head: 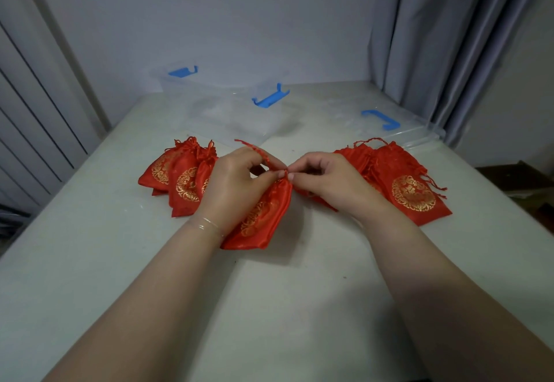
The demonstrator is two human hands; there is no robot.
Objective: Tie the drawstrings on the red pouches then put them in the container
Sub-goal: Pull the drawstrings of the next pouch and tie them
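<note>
Both hands meet over the middle of the table [120,261], working one red pouch [263,219]. The pouch lies flat with its gathered neck pointing away from the person, and its gold print faces up.

Left hand [236,183]: fingers curled, thumb and forefinger pinching the drawstring [254,149] right at the pouch neck. A loose end of the string runs up and over the left fingers, with its frayed tip sticking out toward the container. There is a thin bracelet [207,227] on the left wrist.

Right hand [326,177]: also curled, with its fingertips pinching at the same neck from the other side. The fingertips of the two hands almost touch. I cannot tell whether a knot is formed; the fingers cover it.

Left pile [180,177]: several red pouches overlapping, necks gathered, just beside the left hand and partly behind it.

Right pile [410,183]: more pouches, flatter, with strings trailing loose off the far and right edges. The right hand and wrist lie over the pile's near edge.

Container [227,102]: clear plastic with blue latches, standing at the far side of the table behind the pouches. Its clear lid [386,123], with a blue handle, lies flat to the right, near the curtain [449,37].
</note>
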